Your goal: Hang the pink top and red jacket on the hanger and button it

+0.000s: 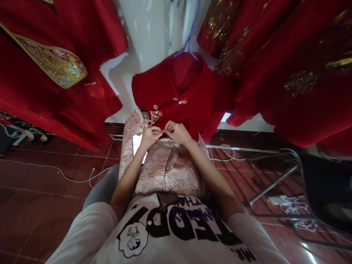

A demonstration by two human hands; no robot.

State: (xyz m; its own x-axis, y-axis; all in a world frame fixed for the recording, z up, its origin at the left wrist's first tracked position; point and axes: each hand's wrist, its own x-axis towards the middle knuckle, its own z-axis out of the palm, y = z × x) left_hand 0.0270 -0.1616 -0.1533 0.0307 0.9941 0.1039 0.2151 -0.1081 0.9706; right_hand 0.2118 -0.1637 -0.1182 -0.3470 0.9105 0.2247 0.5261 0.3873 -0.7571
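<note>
In front of me a red velvet garment (pixel 198 91) hangs on a purple hanger (pixel 188 46). Low on its front, my left hand (pixel 150 136) and my right hand (pixel 178 132) meet with fingers pinched. Between their fingertips shows a small gold-coloured piece (pixel 163 131), too tiny to make out its kind. Higher on the garment sit beaded fasteners (pixel 180 100), and left of them a beaded tassel ornament (pixel 155 113). Pink brocade fabric (pixel 170 168) lies over my lap, beneath my forearms. A phone with a lit screen (pixel 136 143) rests on it, partly behind my left wrist.
Red garments with gold embroidery (pixel 52 62) hang at the left, and more sequinned red ones (pixel 299 82) at the right. A metal-framed chair (pixel 275 187) stands to the right, near bundled white cables (pixel 298 207). Another cable (pixel 68 179) crosses the red tiled floor (pixel 35 209).
</note>
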